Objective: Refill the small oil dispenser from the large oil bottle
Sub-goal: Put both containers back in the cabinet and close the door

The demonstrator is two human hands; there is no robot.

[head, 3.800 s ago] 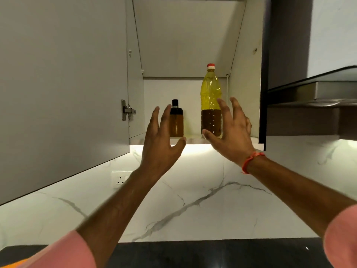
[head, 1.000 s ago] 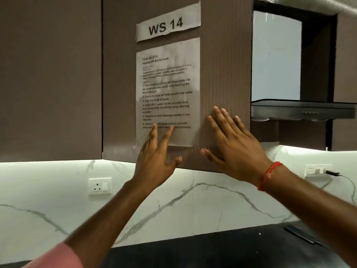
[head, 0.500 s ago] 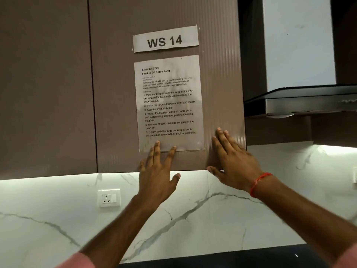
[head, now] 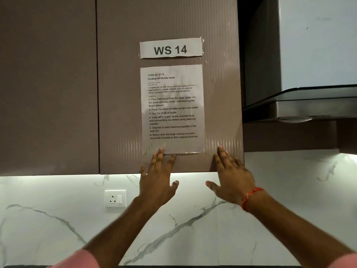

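Note:
The brown wall cabinet door (head: 123, 93) is shut flat, and neither the large oil bottle nor the small oil dispenser shows. My left hand (head: 157, 178) lies flat against the door's lower edge, fingers spread, fingertips on the bottom of the taped task sheet (head: 172, 109). At the door's lower right corner my right hand (head: 229, 178) presses flat too, with a red thread on its wrist. Both hands hold nothing.
A "WS 14" label (head: 171, 48) is taped above the sheet. A second cabinet door (head: 48, 84) is on the left, a range hood (head: 301, 103) on the right. A wall socket (head: 115, 198) sits on the white marble backsplash (head: 289, 190) below.
The cabinet stood open 3.8 s ago with both bottles on its shelf; now the door is shut. Over the last second my hands slid down to the door's lower edge.

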